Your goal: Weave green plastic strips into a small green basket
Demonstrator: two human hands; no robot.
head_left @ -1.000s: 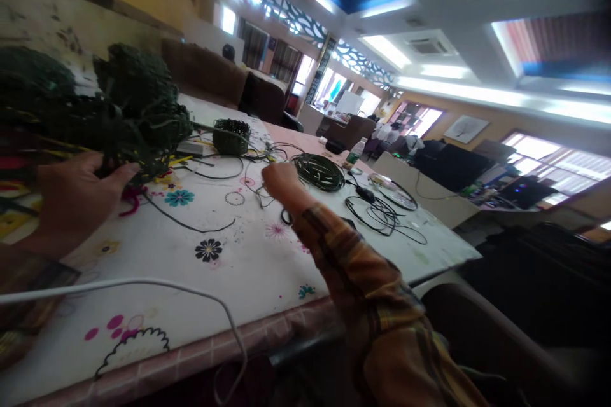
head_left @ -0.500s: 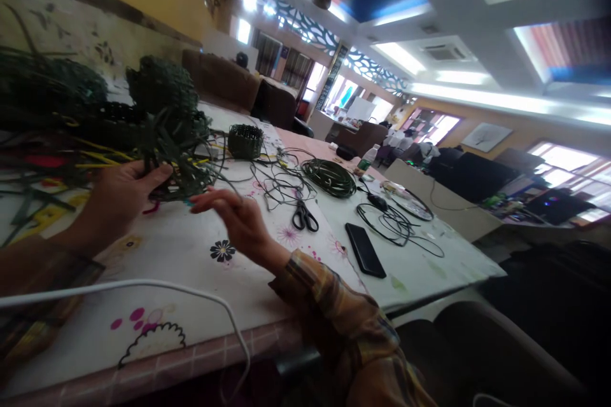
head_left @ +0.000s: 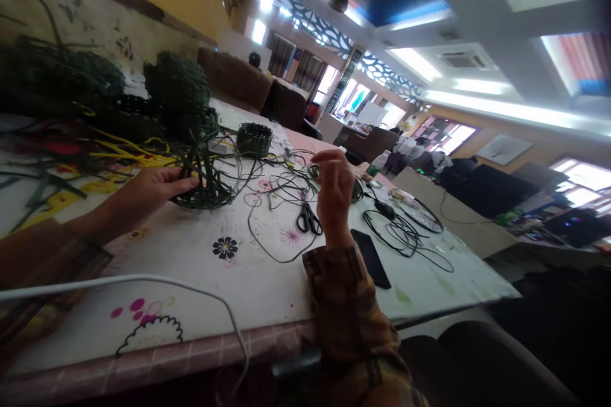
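Your left hand [head_left: 157, 187] grips the half-woven green basket [head_left: 205, 172] on the surface [head_left: 200, 280], while your raised right hand [head_left: 335, 194] pinches a thin dark strand [head_left: 267, 248].

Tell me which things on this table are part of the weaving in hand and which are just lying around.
In hand:
left hand gripping the half-woven green basket
right hand pinching a thin dark strand

Lying about:
scissors
black phone
small finished basket
white cable
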